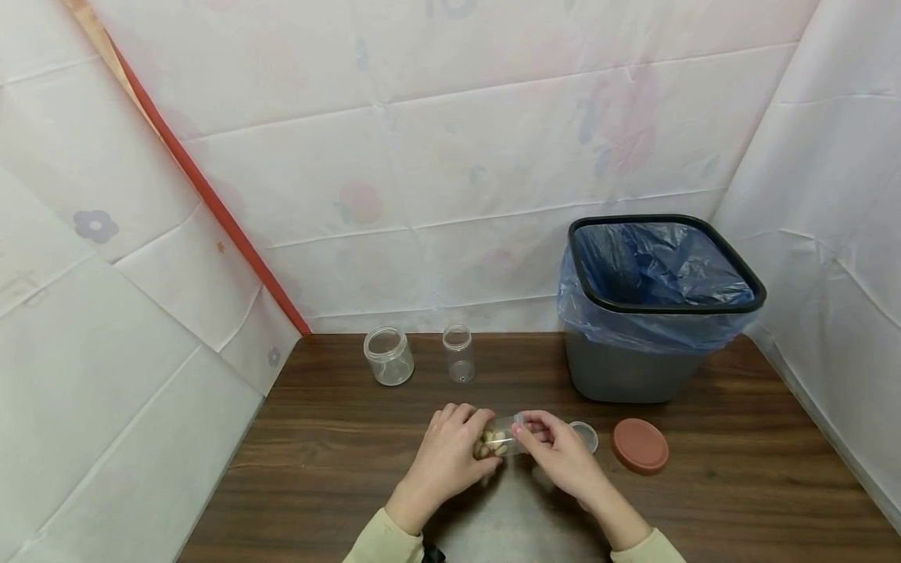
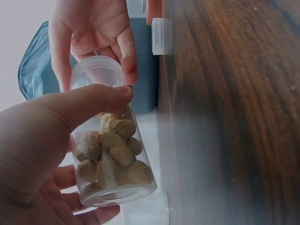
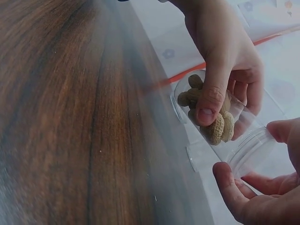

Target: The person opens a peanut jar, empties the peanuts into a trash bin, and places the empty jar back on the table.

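Pale sheets [image 1: 486,156] with faint flower and fruit prints line the walls behind a dark wood-grained table [image 1: 324,477], and a red strip [image 1: 211,203] slants down at the left. Over the table's near part, the left hand [image 1: 450,452] grips a clear jar [image 1: 512,442] around its base end, thumb on one side and fingers on the other; the right hand [image 1: 563,457] pinches its mouth end between thumb and fingers. The jar is tilted, mouth toward the right hand, with peanuts [image 2: 115,157] gathered toward its base. The left wrist view shows the separate shells and the left thumb laid across the jar, while the right wrist view brings out the ridged rim [image 3: 248,150] at the right fingertips, which the head view leaves too small to make out. Just beside the right hand lies a clear lid [image 1: 584,436], with a reddish-brown lid [image 1: 640,446] near it, farther right. Beyond the hands, toward the back wall, a wide clear jar [image 1: 390,358] and a narrower clear jar [image 1: 460,360] stand upright, apart from each other. Behind the lids stands a grey bin [image 1: 619,371], black-rimmed, its blue liner [image 1: 658,332] folded over outside.
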The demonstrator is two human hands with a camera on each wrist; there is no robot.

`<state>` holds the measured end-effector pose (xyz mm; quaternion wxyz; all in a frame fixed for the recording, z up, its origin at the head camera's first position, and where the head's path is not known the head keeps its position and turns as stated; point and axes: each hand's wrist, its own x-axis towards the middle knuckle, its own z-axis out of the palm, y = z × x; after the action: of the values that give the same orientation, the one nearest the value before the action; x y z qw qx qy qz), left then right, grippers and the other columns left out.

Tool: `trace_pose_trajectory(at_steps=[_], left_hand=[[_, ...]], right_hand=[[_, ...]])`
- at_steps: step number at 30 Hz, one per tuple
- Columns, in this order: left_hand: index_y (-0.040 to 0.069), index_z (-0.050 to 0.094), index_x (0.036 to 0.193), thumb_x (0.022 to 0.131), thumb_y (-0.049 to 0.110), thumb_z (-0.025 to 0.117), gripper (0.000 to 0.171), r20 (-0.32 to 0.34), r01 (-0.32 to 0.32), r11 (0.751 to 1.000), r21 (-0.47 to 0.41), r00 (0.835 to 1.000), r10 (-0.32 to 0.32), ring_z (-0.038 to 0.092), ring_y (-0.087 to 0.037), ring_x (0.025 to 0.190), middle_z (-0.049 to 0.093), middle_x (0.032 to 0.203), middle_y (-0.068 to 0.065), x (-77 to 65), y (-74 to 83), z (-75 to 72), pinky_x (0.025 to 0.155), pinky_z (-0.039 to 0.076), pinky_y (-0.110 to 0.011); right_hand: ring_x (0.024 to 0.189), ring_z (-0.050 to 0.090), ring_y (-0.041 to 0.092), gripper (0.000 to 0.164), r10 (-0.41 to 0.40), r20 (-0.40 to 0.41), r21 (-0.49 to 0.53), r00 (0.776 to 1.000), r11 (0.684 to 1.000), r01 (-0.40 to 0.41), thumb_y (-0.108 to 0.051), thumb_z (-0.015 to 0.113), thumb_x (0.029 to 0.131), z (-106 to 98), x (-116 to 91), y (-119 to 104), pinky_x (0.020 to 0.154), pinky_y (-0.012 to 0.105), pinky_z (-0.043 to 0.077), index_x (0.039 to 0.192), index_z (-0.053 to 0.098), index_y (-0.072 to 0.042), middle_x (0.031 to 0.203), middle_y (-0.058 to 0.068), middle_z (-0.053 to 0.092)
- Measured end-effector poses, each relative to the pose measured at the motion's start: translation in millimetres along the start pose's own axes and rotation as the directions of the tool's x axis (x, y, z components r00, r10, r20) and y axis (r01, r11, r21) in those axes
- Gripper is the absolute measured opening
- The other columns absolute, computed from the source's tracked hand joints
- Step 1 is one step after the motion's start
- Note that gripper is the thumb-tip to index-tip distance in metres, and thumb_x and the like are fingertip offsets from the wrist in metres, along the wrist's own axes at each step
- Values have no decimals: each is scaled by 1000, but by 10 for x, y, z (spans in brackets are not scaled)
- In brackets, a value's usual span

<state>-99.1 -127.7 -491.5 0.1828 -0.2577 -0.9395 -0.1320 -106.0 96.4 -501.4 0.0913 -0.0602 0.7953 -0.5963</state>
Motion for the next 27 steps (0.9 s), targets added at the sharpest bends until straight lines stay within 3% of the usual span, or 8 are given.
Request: trace_pose_trajectory(at_steps=[7, 12, 18, 23, 27], left_hand=[[16, 74, 123, 76, 39, 102, 59, 43, 12, 999, -39, 999, -11, 68, -21, 97, 73, 111, -2, 11, 9, -10, 89, 58, -44], [15, 74, 124, 77, 35, 101, 58, 52, 26, 996, -91, 998, -22, 70, -20, 92, 72, 110, -4, 12, 12, -24, 81, 61, -40], [15, 75, 125, 77, 35, 101, 58, 50, 24, 995, -93, 999, -19, 70, -19, 90, 73, 110, -3, 3, 8, -32, 78, 61, -39], [15, 76, 124, 77, 35, 101, 57, 50, 9, 996, -90, 999, -5, 71, -18, 90, 74, 108, -3, 8, 1, -46, 76, 61, -38], [14, 77, 126, 80, 37, 99, 56, 94, 17, 991, -136, 996, -4, 71, -13, 88, 77, 110, -3, 18, -9, -62, 73, 60, -31]], right_hand=[[104, 68, 17, 49, 0, 35, 1, 999, 1000, 0, -38, 74, 106, -54, -20, -2, 83, 27, 58, 141, 68, -4, 119, 5, 72], [107, 68, 19, 56, -7, 71, 6, 997, 1000, 7, -41, 73, 106, -92, -12, 3, 85, 27, 57, 145, 65, -2, 122, 7, 71], [111, 69, 21, 57, -33, 108, -4, 994, 999, 33, -38, 72, 107, -113, 9, 30, 87, 27, 58, 147, 62, 2, 125, 9, 71], [114, 70, 23, 57, -134, 147, 3, 980, 991, 135, -31, 70, 109, -140, 10, 73, 91, 26, 58, 150, 57, 8, 126, 13, 71], [120, 69, 31, 51, -303, 191, 12, 934, 952, 306, -20, 70, 109, -180, 15, 98, 98, 29, 59, 152, 57, 5, 134, 18, 66]])
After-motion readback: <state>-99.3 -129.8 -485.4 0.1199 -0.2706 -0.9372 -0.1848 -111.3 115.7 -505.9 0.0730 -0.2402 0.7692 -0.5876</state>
